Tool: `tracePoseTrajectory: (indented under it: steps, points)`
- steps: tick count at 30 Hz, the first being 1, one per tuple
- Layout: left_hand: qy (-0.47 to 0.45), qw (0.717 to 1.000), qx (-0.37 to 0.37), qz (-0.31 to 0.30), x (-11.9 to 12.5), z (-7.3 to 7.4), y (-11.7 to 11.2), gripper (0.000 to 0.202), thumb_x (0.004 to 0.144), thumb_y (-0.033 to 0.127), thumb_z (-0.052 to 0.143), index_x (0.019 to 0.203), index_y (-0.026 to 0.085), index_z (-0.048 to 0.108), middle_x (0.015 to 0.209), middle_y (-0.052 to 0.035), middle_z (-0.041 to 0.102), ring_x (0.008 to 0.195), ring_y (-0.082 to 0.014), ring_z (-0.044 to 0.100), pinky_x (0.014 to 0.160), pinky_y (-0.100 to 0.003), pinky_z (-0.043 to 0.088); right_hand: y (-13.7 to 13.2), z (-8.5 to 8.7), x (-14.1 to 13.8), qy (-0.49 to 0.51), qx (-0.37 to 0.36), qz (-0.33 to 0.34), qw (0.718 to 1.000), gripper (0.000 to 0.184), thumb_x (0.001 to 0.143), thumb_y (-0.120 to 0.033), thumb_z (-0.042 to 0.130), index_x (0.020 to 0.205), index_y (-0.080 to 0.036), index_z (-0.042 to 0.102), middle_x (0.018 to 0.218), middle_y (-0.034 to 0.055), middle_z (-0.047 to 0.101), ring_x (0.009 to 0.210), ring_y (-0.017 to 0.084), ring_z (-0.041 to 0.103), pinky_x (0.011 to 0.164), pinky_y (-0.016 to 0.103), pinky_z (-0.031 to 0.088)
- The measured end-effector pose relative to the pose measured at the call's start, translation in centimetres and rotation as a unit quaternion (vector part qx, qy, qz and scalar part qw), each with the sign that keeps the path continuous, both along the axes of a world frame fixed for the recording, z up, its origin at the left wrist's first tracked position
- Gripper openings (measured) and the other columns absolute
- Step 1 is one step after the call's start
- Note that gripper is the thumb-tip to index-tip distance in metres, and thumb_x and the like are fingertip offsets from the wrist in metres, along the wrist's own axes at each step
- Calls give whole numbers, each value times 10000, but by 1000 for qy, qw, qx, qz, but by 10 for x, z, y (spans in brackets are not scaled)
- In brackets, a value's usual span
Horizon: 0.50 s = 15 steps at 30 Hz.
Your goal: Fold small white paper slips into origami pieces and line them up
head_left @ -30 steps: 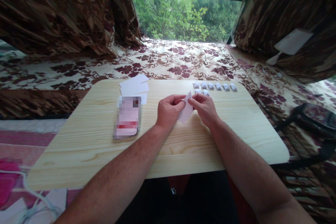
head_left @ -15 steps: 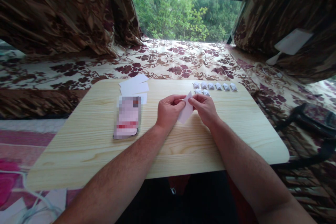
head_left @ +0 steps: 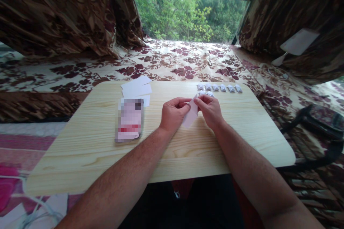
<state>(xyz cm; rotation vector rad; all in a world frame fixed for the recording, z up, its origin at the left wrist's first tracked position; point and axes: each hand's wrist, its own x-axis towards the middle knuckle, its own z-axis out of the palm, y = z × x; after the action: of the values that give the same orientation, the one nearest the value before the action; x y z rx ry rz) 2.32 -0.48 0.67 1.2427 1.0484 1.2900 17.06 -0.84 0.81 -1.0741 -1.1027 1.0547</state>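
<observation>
A white piece of paper [head_left: 190,116], folded at its upper end, is held above the table between my two hands. My left hand [head_left: 173,111] pinches its left edge with thumb and fingers. At its upper right edge, my right hand [head_left: 210,107] grips the paper between thumb and forefinger. Just beyond my right hand, several small folded paper pieces [head_left: 215,87] with raised points lie in a row, and a shorter second row is partly hidden behind my fingers.
Loose white paper sheets [head_left: 137,87] lie at the table's back left. In front of them is a phone [head_left: 130,120], blurred by pixels. The wooden table [head_left: 255,132] reaches close to my body. A white lamp [head_left: 299,41] stands at the right, beyond the table.
The top of the paper has shifted under my right fingertips, and its upper tip no longer sticks up as far. Both hands stay nearly in place, still gripping it.
</observation>
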Motion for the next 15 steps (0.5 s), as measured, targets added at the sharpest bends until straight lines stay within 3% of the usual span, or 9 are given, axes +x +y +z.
tracePoseTrajectory:
  steps: [15]
  points:
    - [-1,1000,-15,4,0,6,-2,305,682,287,776,955,154,805,697,-21,724,575,-112,598,528,-205,453,1,-1,2,7,7,18,1000,314,773,-459,768,704,-170,667,579,-30,606,508,93,534,494,225,440]
